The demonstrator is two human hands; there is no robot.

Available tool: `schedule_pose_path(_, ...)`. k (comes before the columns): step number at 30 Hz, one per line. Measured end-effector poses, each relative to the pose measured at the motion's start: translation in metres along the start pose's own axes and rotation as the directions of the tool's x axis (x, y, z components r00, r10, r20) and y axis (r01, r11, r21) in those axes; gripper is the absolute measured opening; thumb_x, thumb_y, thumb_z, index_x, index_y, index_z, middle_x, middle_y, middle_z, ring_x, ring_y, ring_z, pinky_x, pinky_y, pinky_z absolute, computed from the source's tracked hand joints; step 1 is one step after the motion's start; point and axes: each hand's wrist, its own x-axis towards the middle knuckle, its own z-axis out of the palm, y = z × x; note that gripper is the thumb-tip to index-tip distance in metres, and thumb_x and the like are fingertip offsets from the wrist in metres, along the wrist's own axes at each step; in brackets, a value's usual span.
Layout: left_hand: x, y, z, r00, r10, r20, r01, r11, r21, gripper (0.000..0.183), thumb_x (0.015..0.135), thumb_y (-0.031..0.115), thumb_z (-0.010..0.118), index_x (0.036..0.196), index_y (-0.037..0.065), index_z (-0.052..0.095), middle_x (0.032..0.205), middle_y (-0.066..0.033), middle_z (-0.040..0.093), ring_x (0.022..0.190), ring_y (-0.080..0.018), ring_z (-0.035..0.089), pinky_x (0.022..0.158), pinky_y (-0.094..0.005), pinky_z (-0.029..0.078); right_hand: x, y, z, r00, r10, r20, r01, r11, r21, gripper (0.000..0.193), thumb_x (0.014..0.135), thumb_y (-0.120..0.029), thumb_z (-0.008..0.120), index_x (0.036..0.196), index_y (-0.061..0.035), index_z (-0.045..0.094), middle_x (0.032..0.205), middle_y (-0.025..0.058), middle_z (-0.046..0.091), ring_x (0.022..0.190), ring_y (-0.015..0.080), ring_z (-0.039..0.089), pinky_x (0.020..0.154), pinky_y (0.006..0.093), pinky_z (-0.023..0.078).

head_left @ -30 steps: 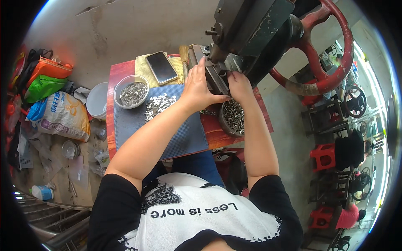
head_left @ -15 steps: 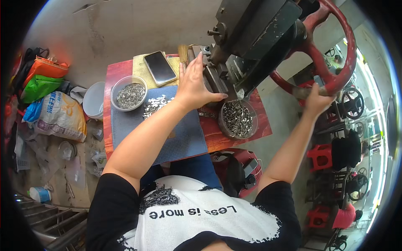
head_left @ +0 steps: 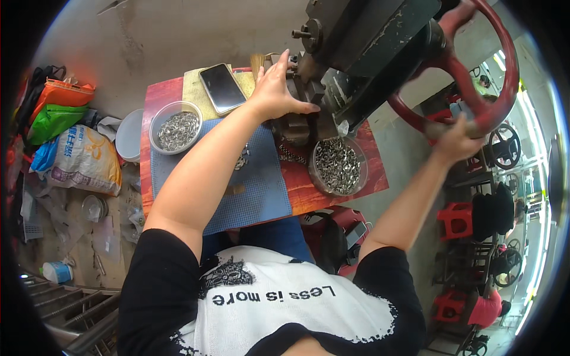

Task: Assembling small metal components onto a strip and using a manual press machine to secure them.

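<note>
A dark screw press (head_left: 380,56) with a big red handwheel (head_left: 509,71) stands over the far right of the table. My right hand (head_left: 456,143) is wrapped round the lower part of the wheel's rim, slightly blurred. Beside the metal bed (head_left: 301,129) of the press is my left hand (head_left: 274,92), fingers stretched up and thumb spread toward the tooling. Nothing shows in its grasp, though the far side of the fingers is hidden. My left forearm covers most of a heap of small shiny pieces (head_left: 242,159) on a blue mat (head_left: 261,199).
A clear tub (head_left: 366,172) of small metal parts sits below the press. Left of my forearm are a bowl (head_left: 152,135) of metal pieces and a phone (head_left: 222,88) on yellow cloth. A straw brush (head_left: 256,63) leans by the press. Bags (head_left: 83,160) crowd the left floor.
The handwheel has turned a little, with my right hand moving slightly right and down on it. My left hand stays by the press bed. The view has shifted slightly.
</note>
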Motion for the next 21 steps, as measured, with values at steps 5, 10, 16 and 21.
schedule_pose_path(5,-0.008,0.004,0.001,0.999,-0.026,-0.028,0.027,0.999,0.017,0.146,0.050,0.055,0.092,0.155,-0.007,0.012,0.143,-0.0243,0.050,0.141,-0.0345,0.040,0.122,-0.0528,0.013,-0.014,-0.026,0.002,0.950,0.300,0.080,-0.309,0.886,0.346,0.055,0.078,-0.004,0.073,0.124,0.0081,0.047,0.099,0.0174,0.065,0.072,0.0234,0.067,0.066,0.0338,0.056)
schedule_pose_path(10,-0.056,0.036,0.001,0.997,-0.029,-0.076,0.029,1.000,-0.001,0.143,0.051,0.054,0.092,0.153,-0.010,0.014,0.139,-0.0255,0.048,0.137,-0.0369,0.040,0.121,-0.0505,0.015,-0.005,-0.033,-0.001,0.948,0.303,0.096,-0.318,0.896,0.309,0.043,0.078,-0.001,0.069,0.114,0.0064,0.045,0.085,0.0146,0.063,0.056,0.0230,0.067,0.054,0.0333,0.055)
schedule_pose_path(16,-0.071,0.047,0.005,0.990,-0.003,-0.141,0.011,0.998,0.057,0.141,0.053,0.052,0.092,0.152,-0.011,0.015,0.138,-0.0256,0.046,0.136,-0.0370,0.040,0.120,-0.0506,0.017,-0.036,-0.016,0.006,0.920,0.385,0.080,-0.385,0.841,0.380,0.055,0.079,-0.006,0.073,0.123,0.0098,0.044,0.100,0.0191,0.065,0.068,0.0256,0.070,0.061,0.0354,0.058)
schedule_pose_path(21,-0.070,0.055,-0.001,0.989,0.004,-0.151,0.000,1.000,0.028,0.138,0.053,0.049,0.093,0.152,-0.008,0.018,0.137,-0.0227,0.047,0.135,-0.0367,0.040,0.120,-0.0500,0.017,-0.058,-0.013,-0.014,0.857,0.440,0.267,-0.435,0.897,-0.081,0.071,0.085,-0.031,0.080,0.130,0.0064,0.040,0.114,0.0189,0.063,0.103,0.0203,0.066,0.085,0.0370,0.053)
